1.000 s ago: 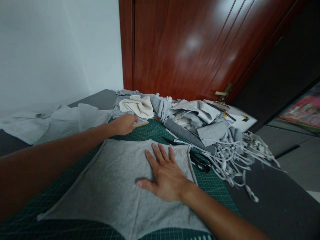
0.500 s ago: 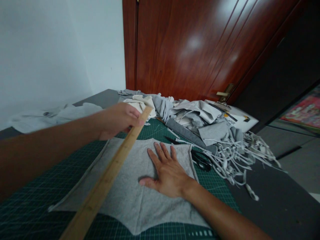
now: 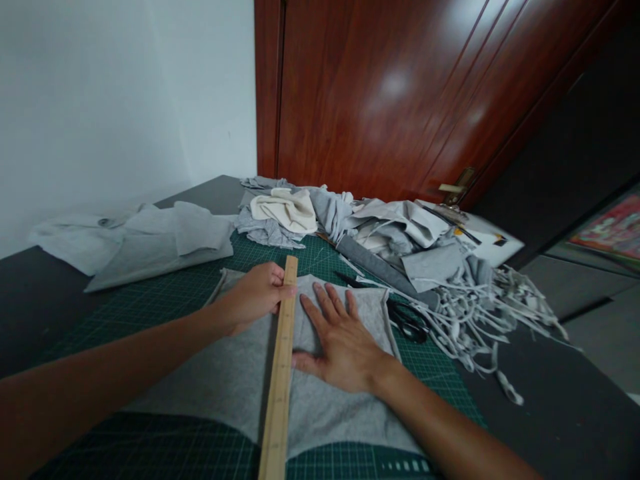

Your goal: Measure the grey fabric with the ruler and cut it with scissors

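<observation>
One green cutting mat (image 3: 170,443) sat on one dark table (image 3: 560,413). One wooden ruler (image 3: 279,380) ran lengthwise over one gray cloth piece (image 3: 215,373), spread on the mat. Two hands: left hand (image 3: 260,290), grip pinched on the ruler near its far end; right hand (image 3: 345,343) flat on the cloth, grip wide, nothing held. One pair of black scissors (image 3: 414,325) lay partly hidden by the cloth's corner. Beyond: one fabric heap (image 3: 395,220), pieces too jumbled to count; one brown door (image 3: 390,133).

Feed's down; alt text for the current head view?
The left hand grips a wooden ruler over gray fabric; the right hand lies spread on that fabric. Beneath is a green cutting mat, with black scissors to the right and heaped cloth behind.
</observation>
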Available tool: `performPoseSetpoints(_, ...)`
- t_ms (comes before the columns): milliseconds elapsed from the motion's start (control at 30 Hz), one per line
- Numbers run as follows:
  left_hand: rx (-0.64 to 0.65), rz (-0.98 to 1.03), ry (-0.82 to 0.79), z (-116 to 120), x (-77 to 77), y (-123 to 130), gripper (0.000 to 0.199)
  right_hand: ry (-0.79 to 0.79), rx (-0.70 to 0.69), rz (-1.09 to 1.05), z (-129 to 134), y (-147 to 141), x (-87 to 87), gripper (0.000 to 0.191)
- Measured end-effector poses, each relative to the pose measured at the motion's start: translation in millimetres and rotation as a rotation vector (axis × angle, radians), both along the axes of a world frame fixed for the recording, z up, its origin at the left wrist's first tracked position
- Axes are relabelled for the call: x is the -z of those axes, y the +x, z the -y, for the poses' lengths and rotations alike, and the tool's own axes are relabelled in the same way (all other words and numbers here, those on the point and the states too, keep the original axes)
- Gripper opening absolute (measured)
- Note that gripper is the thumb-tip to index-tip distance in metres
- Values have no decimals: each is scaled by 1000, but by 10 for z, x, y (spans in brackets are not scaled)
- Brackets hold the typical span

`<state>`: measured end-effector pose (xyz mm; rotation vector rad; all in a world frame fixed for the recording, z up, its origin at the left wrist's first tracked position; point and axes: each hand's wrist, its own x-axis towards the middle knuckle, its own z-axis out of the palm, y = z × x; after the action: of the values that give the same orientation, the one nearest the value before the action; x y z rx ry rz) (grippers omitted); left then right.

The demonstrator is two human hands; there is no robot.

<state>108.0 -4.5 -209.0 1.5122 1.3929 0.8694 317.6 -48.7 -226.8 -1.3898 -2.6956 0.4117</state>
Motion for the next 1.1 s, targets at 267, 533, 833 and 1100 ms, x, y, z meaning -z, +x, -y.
performPoseSetpoints(267, 56, -136, 62, -97, 97, -132, 33, -12, -6, -10, -13, 18, 10, 111)
performPoseSetpoints(533, 94, -122, 78, -156, 211, -211, 54, -42, -49, -13, -97, 127, 23, 118)
performPoseSetpoints(833, 202, -399, 407, -44, 198, -264, 25, 20, -147, 29, -226, 250, 48, 114)
performPoseSetpoints(1100, 398, -440, 639, 51, 291, -278, 39, 38, -142, 52, -233, 226, 39, 117)
